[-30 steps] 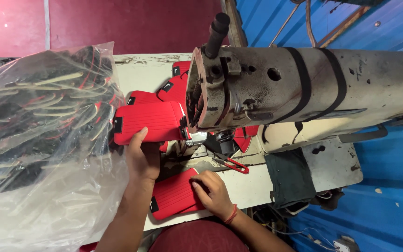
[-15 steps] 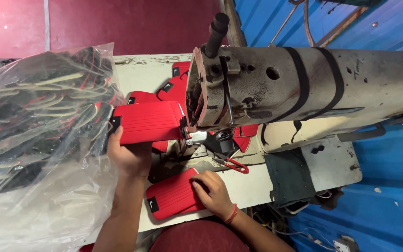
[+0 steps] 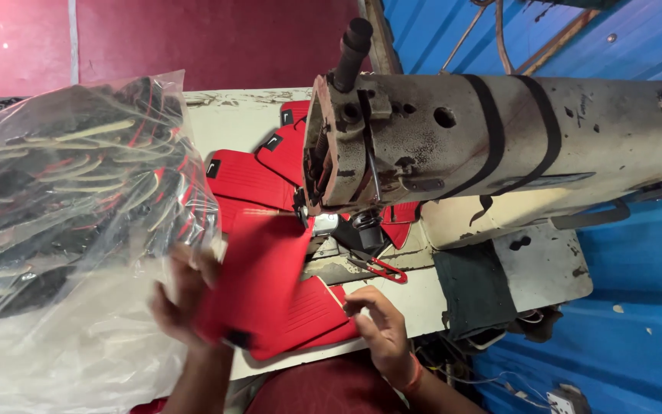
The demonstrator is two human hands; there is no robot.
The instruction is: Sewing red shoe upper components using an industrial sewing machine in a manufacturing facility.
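The left hand [image 3: 181, 295] grips a red ribbed panel [image 3: 258, 280] (blurred) beside the sewing machine [image 3: 453, 146]. The right hand [image 3: 381, 326], fingers loosely curled and holding nothing, rests on another red panel's [image 3: 319, 318] near edge.

I saw the red panel [image 3: 258, 284] in my left hand [image 3: 181, 295] as a matt, leather-like sheet, ribbed with stitched lines; motion blurred its surface. The piece [image 3: 312, 314] under my right hand [image 3: 377, 326] showed the same ribbed red finish. The sewing machine [image 3: 499, 146] was dull metal, its cream paint chipped, stained and rough, with black tape bands around it. The bag [image 3: 63, 230] was thin clear plastic, glossy and crinkled. The counter [image 3: 231, 119] had worn, scuffed off-white paint. The wall [image 3: 630, 253] looked like blue painted corrugated sheet. My wrist carried a red thread band [image 3: 415, 376].
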